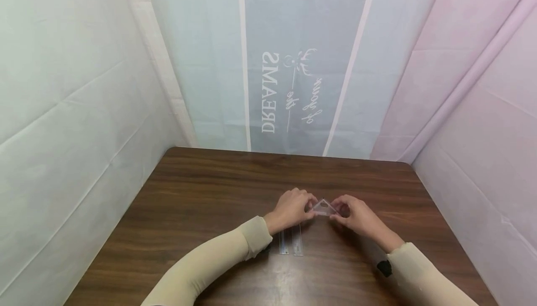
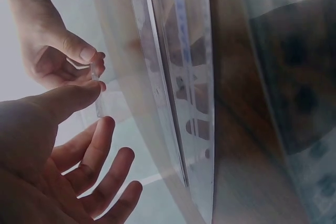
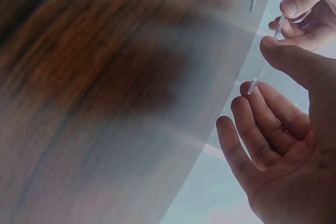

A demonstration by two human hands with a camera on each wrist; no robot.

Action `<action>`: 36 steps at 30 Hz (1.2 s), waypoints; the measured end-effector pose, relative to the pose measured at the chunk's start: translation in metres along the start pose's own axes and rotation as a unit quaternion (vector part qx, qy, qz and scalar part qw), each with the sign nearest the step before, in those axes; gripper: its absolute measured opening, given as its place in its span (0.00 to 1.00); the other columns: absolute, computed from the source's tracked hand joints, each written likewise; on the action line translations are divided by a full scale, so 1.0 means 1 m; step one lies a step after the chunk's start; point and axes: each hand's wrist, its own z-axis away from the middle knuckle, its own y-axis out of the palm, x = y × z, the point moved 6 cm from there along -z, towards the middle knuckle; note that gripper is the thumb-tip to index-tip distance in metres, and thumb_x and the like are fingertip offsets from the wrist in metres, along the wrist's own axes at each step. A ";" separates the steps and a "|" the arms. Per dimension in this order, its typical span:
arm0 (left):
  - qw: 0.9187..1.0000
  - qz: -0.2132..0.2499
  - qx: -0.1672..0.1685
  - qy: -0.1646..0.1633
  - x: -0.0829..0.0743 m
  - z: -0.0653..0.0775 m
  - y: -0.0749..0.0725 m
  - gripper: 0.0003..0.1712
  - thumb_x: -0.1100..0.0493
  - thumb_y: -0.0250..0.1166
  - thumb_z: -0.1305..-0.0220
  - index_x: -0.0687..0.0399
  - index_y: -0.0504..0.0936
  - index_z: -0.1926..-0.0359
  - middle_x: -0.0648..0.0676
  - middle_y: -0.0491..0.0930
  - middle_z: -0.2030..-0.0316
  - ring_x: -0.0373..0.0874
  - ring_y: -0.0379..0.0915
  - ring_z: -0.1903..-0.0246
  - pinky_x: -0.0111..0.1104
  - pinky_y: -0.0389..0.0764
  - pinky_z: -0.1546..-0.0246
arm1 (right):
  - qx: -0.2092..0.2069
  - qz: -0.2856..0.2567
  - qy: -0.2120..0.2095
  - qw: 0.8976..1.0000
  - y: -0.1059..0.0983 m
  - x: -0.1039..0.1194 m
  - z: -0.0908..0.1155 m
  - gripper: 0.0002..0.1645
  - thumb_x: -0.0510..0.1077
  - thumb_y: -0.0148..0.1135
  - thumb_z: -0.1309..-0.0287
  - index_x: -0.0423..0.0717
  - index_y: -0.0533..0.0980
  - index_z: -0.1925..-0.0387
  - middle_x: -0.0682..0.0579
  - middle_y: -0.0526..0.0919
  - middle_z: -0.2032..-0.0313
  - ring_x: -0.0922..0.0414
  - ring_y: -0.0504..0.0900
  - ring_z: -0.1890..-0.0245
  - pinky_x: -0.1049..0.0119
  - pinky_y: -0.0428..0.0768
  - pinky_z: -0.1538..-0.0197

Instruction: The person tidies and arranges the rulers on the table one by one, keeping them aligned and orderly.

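A small clear plastic set square [image 1: 324,211] is held up between both hands over the table, its peak away from the person. My left hand [image 1: 292,207] pinches its left corner with thumb and fingertips. From the other side, my right hand [image 1: 357,214] pinches the right corner. Edge-on, the set square [image 2: 98,95] looks like a thin strip in the left wrist view, and also in the right wrist view. Two clear straight rulers [image 1: 297,243] [image 1: 284,244] lie side by side below the left hand, their far ends hidden by it.
The dark wood-grain table [image 1: 218,175] has pale cloth walls [image 1: 84,110] on its left and right. A printed cloth [image 1: 289,26] hangs behind its far edge. Beside the right sleeve [image 1: 413,268] shows a small black object [image 1: 384,268].
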 end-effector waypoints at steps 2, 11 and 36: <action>1.000 -0.003 0.003 0.001 -0.001 0.002 0.001 0.21 0.42 0.78 0.34 0.41 0.90 0.45 0.35 0.83 0.65 0.34 0.72 0.65 0.26 0.71 0.64 | 0.008 -0.004 0.001 1.000 0.001 0.001 0.001 0.17 0.43 0.81 0.39 0.46 0.84 0.51 0.58 0.84 0.61 0.60 0.82 0.61 0.59 0.84 0.56; 1.000 0.010 0.001 0.009 -0.005 0.011 0.000 0.21 0.43 0.79 0.35 0.41 0.90 0.45 0.36 0.85 0.64 0.35 0.74 0.64 0.27 0.73 0.62 | 0.029 -0.018 0.006 0.999 0.003 0.003 0.006 0.18 0.45 0.82 0.40 0.49 0.83 0.52 0.59 0.84 0.61 0.61 0.81 0.61 0.61 0.83 0.56; 0.996 -0.059 0.035 0.055 -0.026 0.036 0.003 0.26 0.39 0.77 0.36 0.40 0.88 0.41 0.34 0.80 0.66 0.34 0.75 0.63 0.28 0.76 0.55 | 0.044 -0.036 -0.070 0.996 0.009 0.014 0.037 0.17 0.49 0.81 0.39 0.50 0.82 0.55 0.61 0.82 0.63 0.66 0.79 0.64 0.67 0.80 0.62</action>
